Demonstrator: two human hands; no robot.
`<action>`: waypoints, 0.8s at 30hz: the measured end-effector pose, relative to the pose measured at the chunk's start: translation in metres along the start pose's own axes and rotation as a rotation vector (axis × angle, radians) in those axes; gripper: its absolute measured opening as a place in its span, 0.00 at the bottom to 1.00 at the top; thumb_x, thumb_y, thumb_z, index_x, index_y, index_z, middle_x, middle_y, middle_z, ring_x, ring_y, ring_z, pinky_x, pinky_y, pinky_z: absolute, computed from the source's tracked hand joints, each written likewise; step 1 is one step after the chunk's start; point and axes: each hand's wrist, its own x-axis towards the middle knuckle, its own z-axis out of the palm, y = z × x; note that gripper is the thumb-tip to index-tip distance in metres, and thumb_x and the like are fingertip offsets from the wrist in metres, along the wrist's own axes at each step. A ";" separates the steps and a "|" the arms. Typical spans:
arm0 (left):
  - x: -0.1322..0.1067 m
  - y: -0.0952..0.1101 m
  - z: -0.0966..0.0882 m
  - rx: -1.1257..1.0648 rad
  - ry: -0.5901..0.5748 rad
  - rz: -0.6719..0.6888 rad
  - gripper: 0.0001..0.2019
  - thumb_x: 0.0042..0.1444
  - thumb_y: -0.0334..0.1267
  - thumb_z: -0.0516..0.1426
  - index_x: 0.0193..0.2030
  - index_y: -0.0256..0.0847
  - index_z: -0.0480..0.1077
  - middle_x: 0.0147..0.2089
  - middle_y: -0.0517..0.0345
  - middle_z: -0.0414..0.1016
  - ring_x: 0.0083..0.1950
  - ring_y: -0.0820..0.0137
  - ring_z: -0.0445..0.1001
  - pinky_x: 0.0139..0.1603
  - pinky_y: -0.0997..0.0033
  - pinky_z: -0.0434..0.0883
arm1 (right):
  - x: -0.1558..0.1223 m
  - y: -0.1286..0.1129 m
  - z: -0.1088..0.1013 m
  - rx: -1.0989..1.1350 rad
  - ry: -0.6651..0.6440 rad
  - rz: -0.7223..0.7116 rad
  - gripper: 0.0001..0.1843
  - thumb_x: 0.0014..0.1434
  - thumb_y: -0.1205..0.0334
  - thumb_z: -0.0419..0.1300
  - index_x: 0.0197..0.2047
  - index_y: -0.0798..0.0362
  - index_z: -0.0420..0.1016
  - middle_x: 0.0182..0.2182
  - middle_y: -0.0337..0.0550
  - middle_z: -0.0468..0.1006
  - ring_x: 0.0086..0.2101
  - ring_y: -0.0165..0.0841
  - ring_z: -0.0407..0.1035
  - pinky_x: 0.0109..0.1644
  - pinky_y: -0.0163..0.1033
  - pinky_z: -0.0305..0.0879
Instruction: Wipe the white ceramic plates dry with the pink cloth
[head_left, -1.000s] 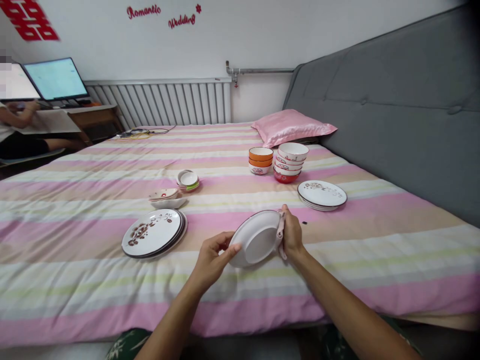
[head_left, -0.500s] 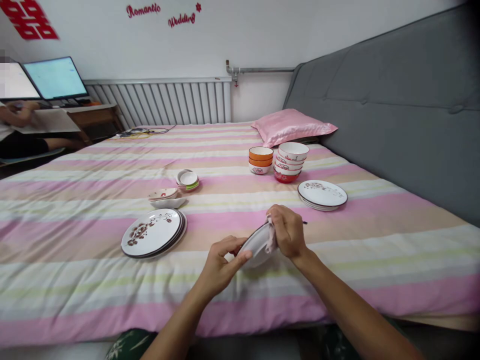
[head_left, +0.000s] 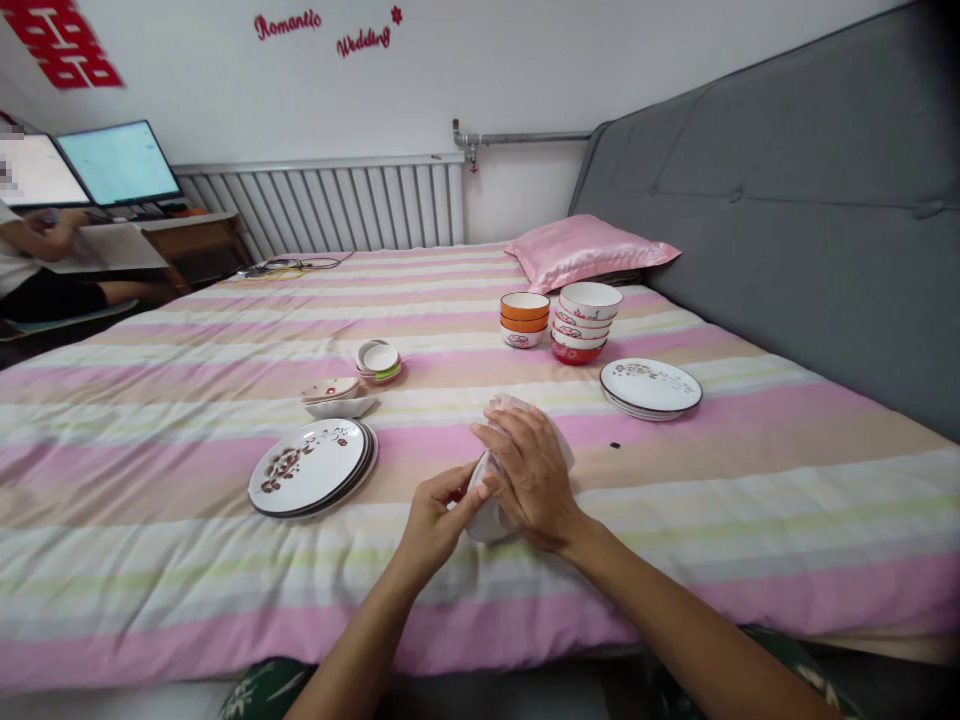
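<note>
A pale plate (head_left: 491, 526) is tilted up in front of me above the bed. My left hand (head_left: 441, 508) pinches its left edge between thumb and fingers. My right hand (head_left: 531, 475) lies over the upper face with a whitish-pink cloth (head_left: 561, 450) under its palm and fingers, pressed against the plate. Most of the plate is hidden by hand and cloth. To the left sits a stack of brown-rimmed plates (head_left: 307, 465) with a flower pattern. On the right is another stack of flowered plates (head_left: 651, 385).
Beyond stand orange and white bowls (head_left: 524, 312) and a taller bowl stack (head_left: 585, 320). Small dishes (head_left: 379, 358) and shallow dishes (head_left: 337, 398) lie left of centre. A small black piece (head_left: 615, 445) rests on the striped bedspread (head_left: 712, 520). A person (head_left: 45, 250) sits far left.
My right hand has shifted from gripping the plate's right rim through the cloth to lying over its face. The plate has turned slightly; my left hand keeps its hold.
</note>
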 end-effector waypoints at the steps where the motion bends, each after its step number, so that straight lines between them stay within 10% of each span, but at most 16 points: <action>1: 0.001 -0.001 0.000 -0.040 0.009 -0.028 0.16 0.54 0.43 0.56 0.45 0.37 0.74 0.37 0.55 0.74 0.38 0.65 0.69 0.39 0.70 0.66 | -0.002 0.002 0.004 -0.007 -0.003 -0.009 0.23 0.61 0.55 0.45 0.59 0.50 0.57 0.58 0.47 0.61 0.59 0.42 0.50 0.62 0.55 0.42; 10: 0.002 -0.002 -0.003 -0.229 0.090 -0.092 0.14 0.53 0.41 0.58 0.44 0.37 0.74 0.39 0.53 0.74 0.42 0.65 0.69 0.40 0.71 0.66 | -0.016 0.000 0.018 0.050 -0.011 0.125 0.35 0.59 0.57 0.50 0.66 0.51 0.39 0.62 0.47 0.54 0.62 0.43 0.43 0.63 0.61 0.37; 24: -0.001 0.002 -0.002 -0.170 -0.011 -0.105 0.17 0.52 0.43 0.58 0.47 0.38 0.74 0.41 0.52 0.76 0.41 0.62 0.70 0.40 0.68 0.67 | -0.007 0.017 0.007 0.181 0.256 0.209 0.27 0.51 0.69 0.49 0.56 0.49 0.63 0.52 0.43 0.69 0.53 0.40 0.61 0.56 0.50 0.59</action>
